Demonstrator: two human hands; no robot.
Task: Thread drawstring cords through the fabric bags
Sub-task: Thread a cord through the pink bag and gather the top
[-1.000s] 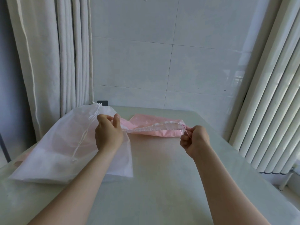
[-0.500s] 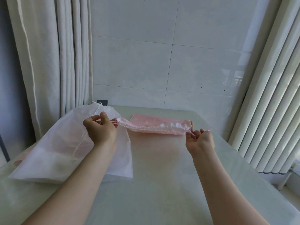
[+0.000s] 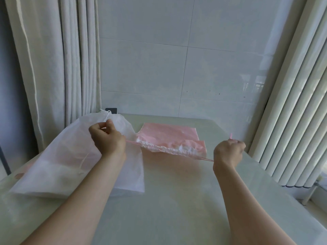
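A pink fabric bag (image 3: 169, 137) lies on the table with its gathered, bunched mouth turned toward me. A thin pink drawstring cord (image 3: 206, 159) runs out of both ends of that mouth. My left hand (image 3: 106, 138) grips the cord's left end just beside the bag. My right hand (image 3: 228, 152) grips the right end, and a short pink tip sticks up above my fist. The cord is pulled taut between the two hands. A larger white translucent drawstring bag (image 3: 70, 160) lies flat at the left, partly under my left forearm.
The pale green table (image 3: 177, 209) meets a tiled wall at the back. Curtains hang at the left, a ribbed white radiator (image 3: 297, 121) stands close to the table's right edge. A small dark object (image 3: 111, 110) sits behind the white bag.
Both hands have moved apart, left hand leftward and right hand rightward. More pink cord shows at each end, and the bag's mouth is gathered shorter.
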